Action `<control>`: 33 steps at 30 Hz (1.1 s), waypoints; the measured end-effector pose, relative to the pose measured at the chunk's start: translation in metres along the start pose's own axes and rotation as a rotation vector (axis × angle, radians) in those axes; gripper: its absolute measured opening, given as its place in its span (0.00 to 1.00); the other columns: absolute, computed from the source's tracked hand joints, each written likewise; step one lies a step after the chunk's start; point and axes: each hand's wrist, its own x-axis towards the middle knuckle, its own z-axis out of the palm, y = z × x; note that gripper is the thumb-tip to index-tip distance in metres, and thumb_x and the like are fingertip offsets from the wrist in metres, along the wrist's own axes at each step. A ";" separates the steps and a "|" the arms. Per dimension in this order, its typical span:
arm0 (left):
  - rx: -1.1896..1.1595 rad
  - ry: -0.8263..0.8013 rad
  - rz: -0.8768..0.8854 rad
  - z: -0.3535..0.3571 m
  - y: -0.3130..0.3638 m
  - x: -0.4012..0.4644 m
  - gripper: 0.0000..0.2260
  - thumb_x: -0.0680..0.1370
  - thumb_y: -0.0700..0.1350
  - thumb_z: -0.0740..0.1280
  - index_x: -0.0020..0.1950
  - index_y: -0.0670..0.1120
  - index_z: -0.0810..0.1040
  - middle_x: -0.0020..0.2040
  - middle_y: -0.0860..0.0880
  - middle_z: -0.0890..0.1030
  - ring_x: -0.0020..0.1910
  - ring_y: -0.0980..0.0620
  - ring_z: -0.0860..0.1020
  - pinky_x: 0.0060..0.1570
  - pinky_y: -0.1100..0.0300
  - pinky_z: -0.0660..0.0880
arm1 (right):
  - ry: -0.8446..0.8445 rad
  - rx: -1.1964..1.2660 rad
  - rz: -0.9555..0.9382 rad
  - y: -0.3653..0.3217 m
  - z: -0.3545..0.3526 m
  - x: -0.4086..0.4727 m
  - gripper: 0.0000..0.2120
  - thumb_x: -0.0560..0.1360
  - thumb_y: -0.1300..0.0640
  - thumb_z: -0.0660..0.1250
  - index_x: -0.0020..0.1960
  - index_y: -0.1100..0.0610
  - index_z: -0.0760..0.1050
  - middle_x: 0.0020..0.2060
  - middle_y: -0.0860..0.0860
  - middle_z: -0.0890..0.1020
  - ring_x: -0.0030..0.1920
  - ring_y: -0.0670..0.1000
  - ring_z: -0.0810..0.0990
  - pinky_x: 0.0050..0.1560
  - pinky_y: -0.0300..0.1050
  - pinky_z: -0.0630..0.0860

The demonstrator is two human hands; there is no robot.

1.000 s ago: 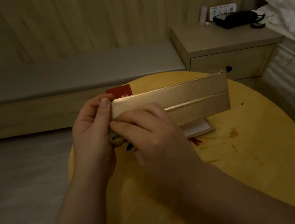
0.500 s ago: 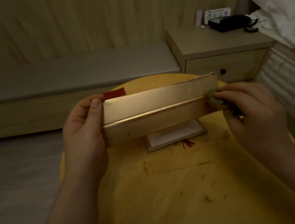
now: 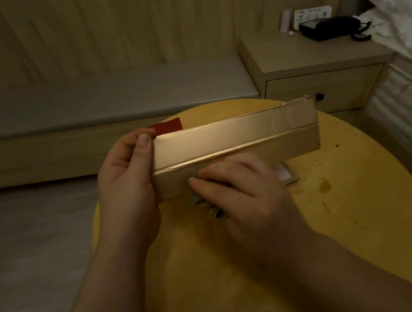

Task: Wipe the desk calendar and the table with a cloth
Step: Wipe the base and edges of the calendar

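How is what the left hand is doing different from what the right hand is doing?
The left hand grips the end of the desk calendar with its thumb on top; the right hand presses a cloth flat against the calendar's lower panel. The left hand's grip holds the calendar above the table; the right hand holds only the cloth, mostly hidden beneath it. Both touch the calendar.

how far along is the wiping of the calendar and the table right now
Partway. In hand: the left hand grips the desk calendar at its left end, and the right hand presses the cloth on its lower panel. Left: the table shows stains near its right side, apparently unwiped. How much of the calendar is already clean can't be told.
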 end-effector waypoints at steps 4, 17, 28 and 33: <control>-0.015 -0.022 0.014 -0.001 0.001 -0.001 0.11 0.86 0.40 0.64 0.49 0.50 0.83 0.40 0.57 0.87 0.40 0.62 0.83 0.40 0.66 0.79 | -0.001 0.044 -0.021 -0.022 0.019 0.009 0.19 0.87 0.59 0.55 0.63 0.62 0.84 0.57 0.59 0.86 0.57 0.58 0.80 0.59 0.50 0.79; 0.024 -0.008 -0.024 -0.004 0.000 0.001 0.12 0.85 0.44 0.66 0.47 0.55 0.87 0.44 0.57 0.87 0.45 0.60 0.82 0.49 0.58 0.78 | 0.018 -0.178 0.033 0.061 -0.048 -0.017 0.14 0.84 0.64 0.62 0.61 0.66 0.84 0.57 0.62 0.85 0.57 0.64 0.82 0.62 0.47 0.75; 0.025 -0.003 -0.014 -0.006 0.001 0.002 0.14 0.85 0.45 0.66 0.46 0.59 0.88 0.43 0.59 0.87 0.42 0.63 0.82 0.41 0.65 0.79 | 0.076 -0.246 0.105 0.097 -0.069 -0.039 0.11 0.80 0.68 0.68 0.60 0.67 0.84 0.58 0.64 0.84 0.59 0.65 0.82 0.68 0.44 0.71; -0.003 -0.021 -0.025 -0.007 0.000 0.003 0.12 0.84 0.46 0.67 0.47 0.58 0.88 0.44 0.57 0.87 0.43 0.61 0.83 0.41 0.64 0.80 | 0.048 -0.131 0.015 0.058 -0.029 -0.029 0.13 0.76 0.69 0.75 0.60 0.65 0.85 0.57 0.61 0.85 0.56 0.64 0.81 0.63 0.48 0.75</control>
